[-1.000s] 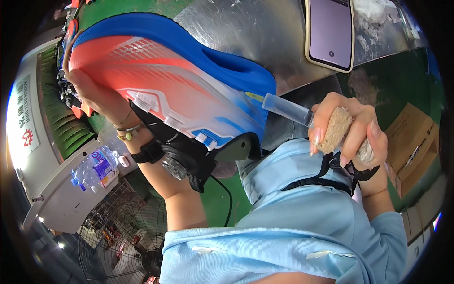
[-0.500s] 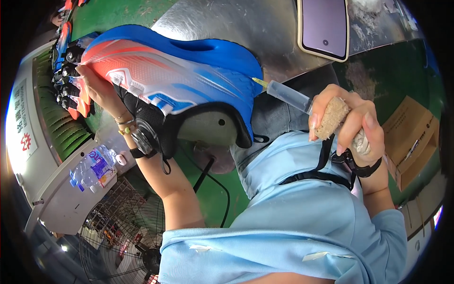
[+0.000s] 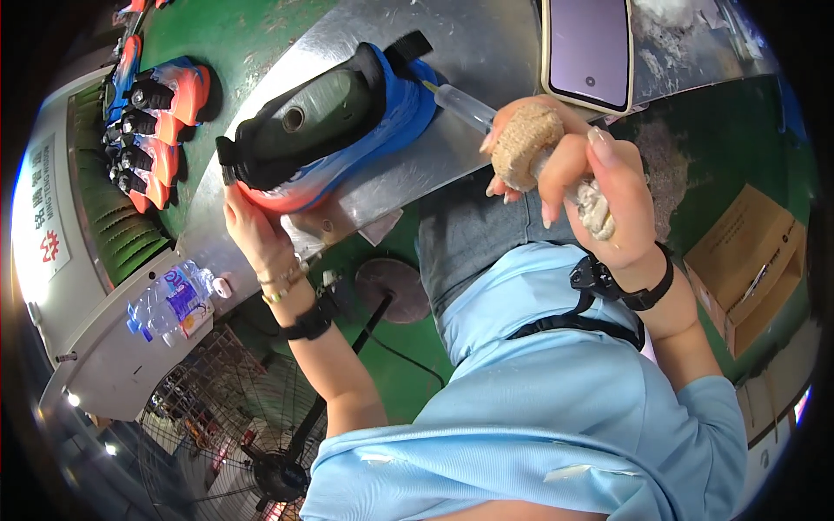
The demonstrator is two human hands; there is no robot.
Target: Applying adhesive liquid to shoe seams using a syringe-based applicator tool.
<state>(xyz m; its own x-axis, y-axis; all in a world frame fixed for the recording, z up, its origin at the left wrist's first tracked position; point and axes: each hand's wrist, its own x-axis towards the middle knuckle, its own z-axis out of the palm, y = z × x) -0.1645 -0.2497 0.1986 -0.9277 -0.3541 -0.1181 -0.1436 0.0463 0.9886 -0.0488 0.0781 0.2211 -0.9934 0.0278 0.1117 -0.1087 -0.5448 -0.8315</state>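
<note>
A sports shoe (image 3: 373, 143) in blue, white and coral, with a black collar, is over the metal tabletop (image 3: 486, 52), its opening turned up toward me. My left hand (image 3: 261, 234) grips it at the coral toe end; the fingers are partly hidden by the shoe. A clear syringe (image 3: 466, 108) with a yellowish tip sticks out from my right hand (image 3: 599, 182), its tip close to the blue heel; whether it touches cannot be told. The same hand also holds a tan, rough-looking block (image 3: 527, 143) and a whitish wad (image 3: 595, 211) against the palm.
Several similar shoes (image 3: 156, 122) stand in a row at the far left. A phone (image 3: 588, 52) lies at the table's right, near white scraps (image 3: 673, 35). Nearer are a plastic bottle (image 3: 174, 300), a wire-caged fan (image 3: 234, 451) and an open cardboard box (image 3: 747, 269).
The shoe has been turned from its side view to opening upward and is farther from me. My left hand moved right and nearer; my right hand moved left and away with the syringe.
</note>
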